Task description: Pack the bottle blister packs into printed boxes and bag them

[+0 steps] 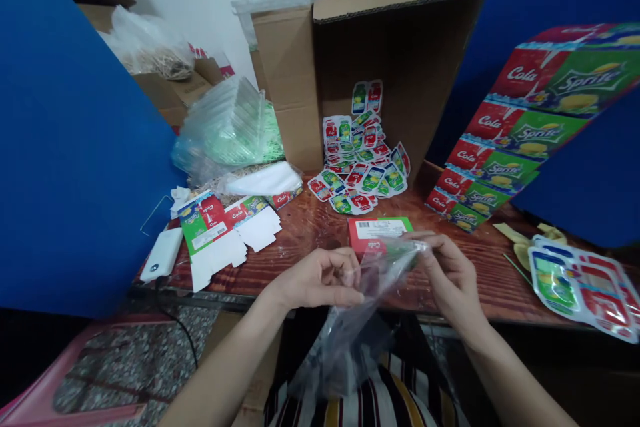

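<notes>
Between my hands a clear plastic bag (345, 340) hangs over the table's front edge and down toward my lap. My left hand (320, 278) has curled fingers, with thumb and fingertips closed at the bag's left side. At the bag's upper right corner, my right hand (450, 273) pinches the film. Just behind the bag lies a red and green Cola/Sprite box (383, 227) with a white barcode label, partly covered by the film. Farther back, a loose heap of cola and sprite pouches (367, 170) spills from an open cardboard box.
The large cardboard box (290, 93) stands on its side at the back. Stacked Cola/Sprite boxes (500, 140) lean at right, above shiny pouches (580, 287). Flat cartons (210, 230), a white power bank (163, 255) and clear plastic trays (225, 120) occupy the left.
</notes>
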The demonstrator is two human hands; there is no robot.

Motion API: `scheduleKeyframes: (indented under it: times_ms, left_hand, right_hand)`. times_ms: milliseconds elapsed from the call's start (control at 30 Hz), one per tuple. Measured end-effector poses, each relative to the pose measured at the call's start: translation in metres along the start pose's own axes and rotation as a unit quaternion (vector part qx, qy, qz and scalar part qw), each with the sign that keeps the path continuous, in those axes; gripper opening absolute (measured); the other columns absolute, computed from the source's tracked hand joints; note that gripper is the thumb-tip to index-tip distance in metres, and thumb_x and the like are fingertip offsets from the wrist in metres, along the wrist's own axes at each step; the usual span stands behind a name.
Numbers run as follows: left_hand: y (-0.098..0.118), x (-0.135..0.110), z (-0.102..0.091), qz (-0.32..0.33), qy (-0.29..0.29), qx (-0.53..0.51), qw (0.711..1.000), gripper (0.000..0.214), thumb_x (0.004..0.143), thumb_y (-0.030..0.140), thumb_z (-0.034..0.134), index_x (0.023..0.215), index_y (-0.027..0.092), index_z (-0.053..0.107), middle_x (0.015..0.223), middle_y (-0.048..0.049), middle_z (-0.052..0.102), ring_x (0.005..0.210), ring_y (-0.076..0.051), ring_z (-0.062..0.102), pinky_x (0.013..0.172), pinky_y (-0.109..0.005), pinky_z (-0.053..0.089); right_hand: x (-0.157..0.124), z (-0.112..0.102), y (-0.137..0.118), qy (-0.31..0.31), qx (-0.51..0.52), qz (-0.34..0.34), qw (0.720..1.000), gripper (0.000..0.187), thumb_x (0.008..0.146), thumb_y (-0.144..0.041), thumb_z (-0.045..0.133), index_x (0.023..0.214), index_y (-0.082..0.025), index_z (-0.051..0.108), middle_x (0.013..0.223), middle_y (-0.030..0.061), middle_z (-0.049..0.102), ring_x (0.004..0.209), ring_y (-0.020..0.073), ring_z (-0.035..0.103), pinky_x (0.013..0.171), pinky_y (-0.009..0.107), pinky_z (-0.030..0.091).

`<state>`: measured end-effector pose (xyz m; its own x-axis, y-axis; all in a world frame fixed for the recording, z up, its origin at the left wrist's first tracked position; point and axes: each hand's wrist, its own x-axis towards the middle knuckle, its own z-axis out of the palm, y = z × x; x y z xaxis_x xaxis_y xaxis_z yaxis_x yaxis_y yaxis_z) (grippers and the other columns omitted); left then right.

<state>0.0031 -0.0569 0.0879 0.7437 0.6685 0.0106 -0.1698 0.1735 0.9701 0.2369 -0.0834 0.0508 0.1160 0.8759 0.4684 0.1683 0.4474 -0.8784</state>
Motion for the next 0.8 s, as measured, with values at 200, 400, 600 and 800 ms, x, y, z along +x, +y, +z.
scheduleKeyframes:
  times_ms: [200,400,600,800]
  left_hand:
    - [-0.002,0.001,0.003,0.037,0.008,-0.054,0.998,0.036,0.070,0.047,0.075,0.065,0.018,0.055,0.077,-0.0060,0.067,0.086,-0.023,0.066,0.071,-0.032,0.048]
    - [-0.014,0.015,0.043,-0.084,-0.019,0.155,0.984,0.022,0.074,0.036,0.071,0.075,0.015,0.064,0.062,0.0030,0.058,0.052,-0.006,0.046,0.053,-0.020,0.035]
    - [-0.013,0.019,0.043,-0.080,0.053,0.318,0.943,0.020,0.074,0.034,0.069,0.070,0.015,0.062,0.055,0.0059,0.049,0.052,-0.007,0.040,0.050,-0.020,0.027]
    - [-0.037,0.012,-0.011,-0.120,-0.128,0.242,0.954,0.040,0.083,0.051,0.057,0.069,0.014,0.061,0.063,0.0030,0.054,0.058,-0.008,0.042,0.055,-0.021,0.032]
  right_hand:
    - [-0.014,-0.033,0.010,-0.174,-0.063,0.115,0.976,0.014,0.086,-0.035,0.061,0.086,-0.021,0.061,0.078,0.0022,0.062,0.072,0.0166,0.059,0.066,0.025,0.049]
    - [-0.020,-0.033,-0.018,-0.097,0.062,0.095,0.989,0.034,0.091,-0.038,0.052,0.124,-0.030,0.050,0.125,0.0060,0.057,0.117,0.0245,0.053,0.097,0.037,0.043]
    - [-0.031,-0.012,-0.033,-0.334,0.011,0.234,0.913,0.026,0.089,-0.043,0.057,0.091,-0.018,0.066,0.073,0.0006,0.058,0.070,0.0139,0.055,0.066,0.024,0.045]
    - [-0.035,-0.037,0.005,-0.248,0.076,0.311,0.914,0.037,0.083,-0.050,0.062,0.073,-0.015,0.060,0.055,-0.0047,0.044,0.049,0.0057,0.034,0.046,0.018,0.027]
